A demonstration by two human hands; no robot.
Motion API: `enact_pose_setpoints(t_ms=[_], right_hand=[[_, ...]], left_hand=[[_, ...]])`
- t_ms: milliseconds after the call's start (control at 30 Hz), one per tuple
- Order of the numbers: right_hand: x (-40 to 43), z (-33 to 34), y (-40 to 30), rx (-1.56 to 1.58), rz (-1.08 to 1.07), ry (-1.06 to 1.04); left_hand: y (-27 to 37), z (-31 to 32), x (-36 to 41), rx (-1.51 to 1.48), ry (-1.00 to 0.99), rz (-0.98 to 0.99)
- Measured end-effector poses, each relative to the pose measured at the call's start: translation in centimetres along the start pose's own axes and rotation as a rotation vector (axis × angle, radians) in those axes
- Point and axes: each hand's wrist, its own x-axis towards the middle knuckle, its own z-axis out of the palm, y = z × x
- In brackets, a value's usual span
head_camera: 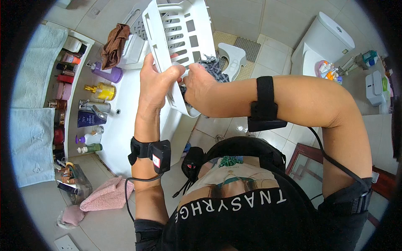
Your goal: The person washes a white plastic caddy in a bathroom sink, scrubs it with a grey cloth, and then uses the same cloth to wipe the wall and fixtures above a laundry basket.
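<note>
A white slotted plastic basket (157,40) is held up in front of me, tilted, over the edge of the white sink (125,138). My left hand (158,80) grips its near rim, the thumb on one side and the fingers reaching through to the other. Inside the basket my right hand (201,84) is closed on a dark grey, shaggy cloth (216,69). Part of the cloth sticks out past my knuckles, and the rest is hidden behind my hand and the basket rim.
Several pump bottles, among them a purple bottle (108,72) and a yellow bottle (105,91), line the sink's back. A brown cloth (115,45) hangs at its far end. Beyond the basket are a white stool (232,58) and a toilet (326,34). A pink towel (106,194) hangs at left.
</note>
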Motion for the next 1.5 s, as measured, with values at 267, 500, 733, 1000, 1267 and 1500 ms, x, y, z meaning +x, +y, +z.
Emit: enact_pose_setpoints(t_ms=[267, 500, 733, 1000, 1267, 1500], right_hand=[[-0.9, -1.5, 5.6, -0.033, 0.339, 0.278], [-7.7, 2.4, 12.2, 1.254, 0.448, 0.781], [-8.6, 7.1, 12.0, 2.149, 0.498, 0.799], [-8.8, 10.5, 10.7, 2.442, 0.539, 0.676], [-7.8, 11.5, 9.6, 2.563, 0.494, 0.648], [-7.1, 11.7, 8.2, 2.559, 0.494, 0.599]], left_hand=[[-0.7, -1.5, -0.1, 0.024, 0.037, -0.136], [-0.9, -4.0, -2.4, -0.102, 0.185, 0.013], [-0.8, -4.1, -2.5, -0.189, 0.142, 0.023], [-1.3, -3.9, -1.9, -0.322, 0.095, -0.003], [-0.6, -3.2, -1.6, -0.350, 0.058, 0.125], [-0.4, -2.6, -2.0, -0.214, 0.166, 0.428]])
